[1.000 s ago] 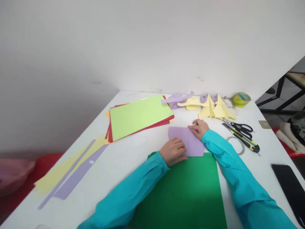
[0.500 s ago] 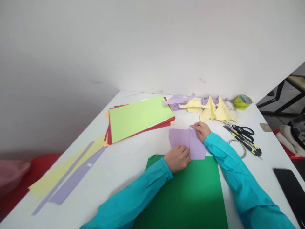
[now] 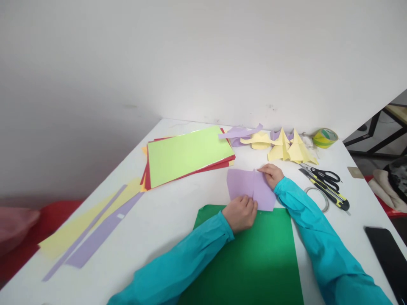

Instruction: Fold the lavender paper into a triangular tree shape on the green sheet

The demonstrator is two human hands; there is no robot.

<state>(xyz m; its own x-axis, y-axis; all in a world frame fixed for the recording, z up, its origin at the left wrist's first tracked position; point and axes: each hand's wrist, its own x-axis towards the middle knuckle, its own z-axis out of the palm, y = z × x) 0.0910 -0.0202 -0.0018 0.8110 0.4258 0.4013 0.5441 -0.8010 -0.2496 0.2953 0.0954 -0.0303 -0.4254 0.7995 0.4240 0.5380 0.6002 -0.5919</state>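
A piece of purple paper [image 3: 241, 182] lies with a seam down its middle, its near edge overlapping a green sheet [image 3: 254, 262]. My left hand [image 3: 241, 213], fingers curled together, pinches the paper by the near end of that seam. A narrow dark gap shows along the seam just above these fingertips. My right hand [image 3: 270, 174] is closed at the far right edge of the paper, its fingertips by the seam's far end. Its other fingers are folded under and partly hidden.
A stack topped by a light green sheet [image 3: 187, 154] lies behind left. Folded yellow paper [image 3: 280, 146], a tape roll [image 3: 324, 138], scissors [image 3: 327, 176], a utility knife [image 3: 330, 192] and a thin tape ring [image 3: 324, 202] are right. Purple strips [image 3: 104, 237] lie left; a black phone [image 3: 386, 254] right.
My left hand has shifted slightly right along the paper's near edge, and the seam's gap shows more. My right hand has moved slightly right. The camera view has shifted a little.
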